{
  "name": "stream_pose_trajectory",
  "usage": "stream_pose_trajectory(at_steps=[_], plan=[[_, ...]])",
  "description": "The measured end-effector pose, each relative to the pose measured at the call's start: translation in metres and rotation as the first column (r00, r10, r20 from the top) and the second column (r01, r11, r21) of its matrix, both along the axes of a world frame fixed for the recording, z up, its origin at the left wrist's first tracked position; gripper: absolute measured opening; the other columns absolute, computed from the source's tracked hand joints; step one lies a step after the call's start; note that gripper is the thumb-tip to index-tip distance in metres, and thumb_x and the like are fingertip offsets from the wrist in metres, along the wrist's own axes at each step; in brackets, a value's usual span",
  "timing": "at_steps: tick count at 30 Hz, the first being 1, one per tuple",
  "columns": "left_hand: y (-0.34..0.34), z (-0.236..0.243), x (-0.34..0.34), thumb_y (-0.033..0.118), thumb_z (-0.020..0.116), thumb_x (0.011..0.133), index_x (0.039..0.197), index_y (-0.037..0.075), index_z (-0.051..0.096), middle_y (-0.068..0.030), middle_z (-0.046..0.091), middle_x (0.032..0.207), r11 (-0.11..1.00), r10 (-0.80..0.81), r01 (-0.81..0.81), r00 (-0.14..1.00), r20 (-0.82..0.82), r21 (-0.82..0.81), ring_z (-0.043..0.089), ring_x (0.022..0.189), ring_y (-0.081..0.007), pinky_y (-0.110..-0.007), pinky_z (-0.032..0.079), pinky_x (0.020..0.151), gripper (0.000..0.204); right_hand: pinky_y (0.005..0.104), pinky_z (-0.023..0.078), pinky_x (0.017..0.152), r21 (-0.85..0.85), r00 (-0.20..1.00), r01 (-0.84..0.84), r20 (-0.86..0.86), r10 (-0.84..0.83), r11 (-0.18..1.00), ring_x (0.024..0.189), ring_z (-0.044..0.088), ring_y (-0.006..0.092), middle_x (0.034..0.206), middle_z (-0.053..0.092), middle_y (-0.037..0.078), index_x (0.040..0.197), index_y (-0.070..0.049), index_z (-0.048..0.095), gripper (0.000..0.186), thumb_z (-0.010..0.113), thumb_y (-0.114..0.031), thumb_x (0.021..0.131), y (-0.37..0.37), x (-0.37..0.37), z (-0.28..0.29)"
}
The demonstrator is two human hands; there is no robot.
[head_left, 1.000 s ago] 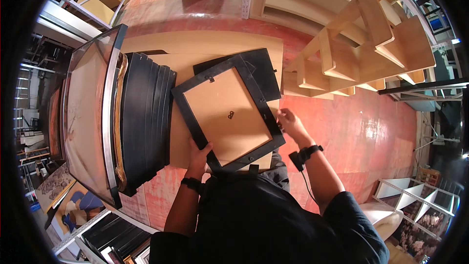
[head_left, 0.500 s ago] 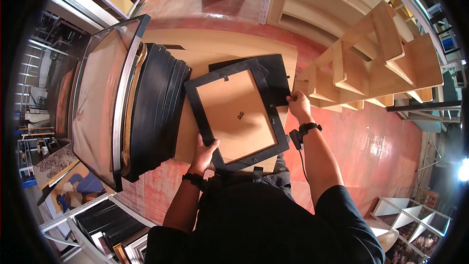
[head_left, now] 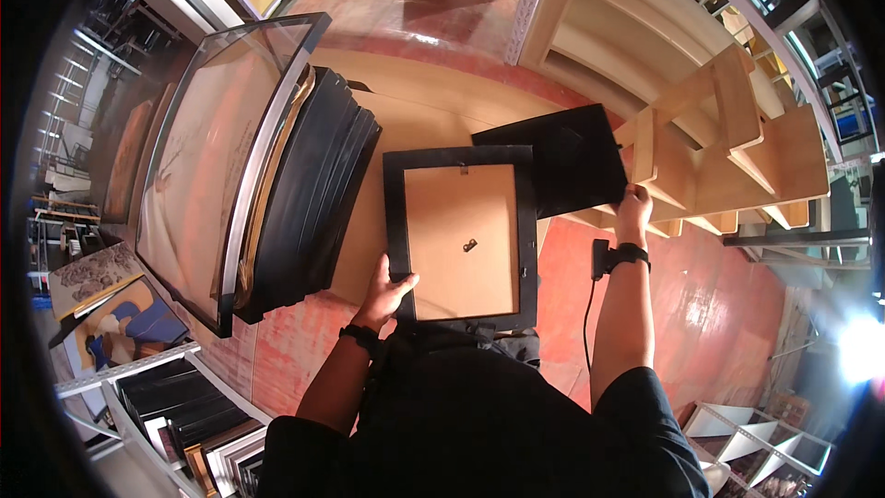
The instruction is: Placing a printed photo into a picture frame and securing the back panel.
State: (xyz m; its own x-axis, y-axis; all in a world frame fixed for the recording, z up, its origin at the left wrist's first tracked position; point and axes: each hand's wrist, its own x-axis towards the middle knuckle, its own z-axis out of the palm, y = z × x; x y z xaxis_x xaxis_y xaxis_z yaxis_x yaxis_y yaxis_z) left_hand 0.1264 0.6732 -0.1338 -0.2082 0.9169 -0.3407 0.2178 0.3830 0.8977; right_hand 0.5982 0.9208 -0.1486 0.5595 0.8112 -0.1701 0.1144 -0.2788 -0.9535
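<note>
A black picture frame (head_left: 396, 212) lies back side up close to my body, with a tan backing board (head_left: 461, 212) inside its border. A small dark metal piece (head_left: 470, 245) sits on the board's middle. My left hand (head_left: 385, 297) grips the frame's lower left edge, thumb on top. My right hand (head_left: 633, 212) pinches the lower right corner of a flat black panel (head_left: 567, 161). That panel is off to the right and beyond the frame, tilted, its left end near the frame's upper right corner. The fingers beneath both pieces are hidden.
A large brown cardboard sheet (head_left: 415, 101) lies underneath. Several black frames (head_left: 318, 194) lean in a row at the left, beside a big glazed frame (head_left: 217, 157). A wooden shelf unit (head_left: 737, 166) stands to the right. At lower left, a rack (head_left: 138, 360) holds more frames.
My right hand has drawn the black panel to the right, out from behind the picture frame. The frame has turned from a slant to nearly straight, my left hand still on it.
</note>
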Motion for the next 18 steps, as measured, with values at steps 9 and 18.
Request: stream_pose_trajectory(at_steps=[9,18], plan=[[-0.007,0.005,-0.005,0.017,0.078,0.088,0.156,-0.01,0.013,-0.025,0.023,0.162,0.992,0.069,-0.018,0.912,0.404,-0.128,0.028,0.149,-0.0299,-0.04,0.028,0.121,0.098,0.0385,0.061,0.071,0.345,0.947,0.044,0.284,-0.149,0.938,0.089,0.063,0.0203,0.104,0.062,0.009,0.111,0.0,0.059,0.019,0.052,-0.016,0.105,-0.006,0.068,0.084],[-0.013,-0.032,-0.019,0.035,0.077,0.086,0.149,-0.012,0.029,-0.033,0.043,0.148,0.972,-0.166,0.08,0.901,-0.401,-0.221,0.045,0.139,-0.0403,-0.044,0.039,0.113,0.092,0.0375,0.061,0.08,0.535,0.992,0.123,-0.039,-0.121,0.836,0.093,0.065,0.0201,0.105,0.062,0.011,0.111,0.002,0.058,0.022,0.05,-0.018,0.106,-0.029,0.033,0.183]])
